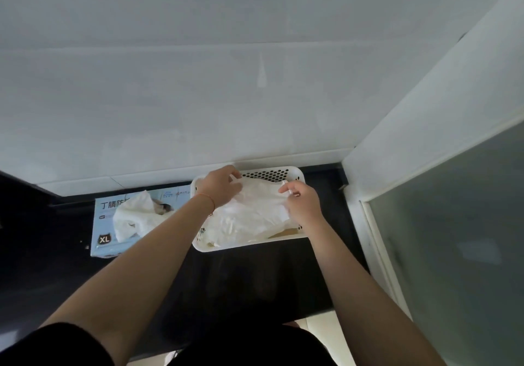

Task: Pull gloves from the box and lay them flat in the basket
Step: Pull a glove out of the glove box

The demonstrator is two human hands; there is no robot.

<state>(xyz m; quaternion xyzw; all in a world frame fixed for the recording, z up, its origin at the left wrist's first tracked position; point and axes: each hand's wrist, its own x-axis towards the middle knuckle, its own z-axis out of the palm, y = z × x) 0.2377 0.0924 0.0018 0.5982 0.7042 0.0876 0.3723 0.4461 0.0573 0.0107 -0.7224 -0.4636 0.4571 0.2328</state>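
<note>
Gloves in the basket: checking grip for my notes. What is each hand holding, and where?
Both hold the top white glove over the basket: left hand pinches its far left edge, right hand its far right edge.

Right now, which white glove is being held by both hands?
The glove over the basket, pinched by the left hand and right hand; the other glove sticks from the box, untouched.
</note>
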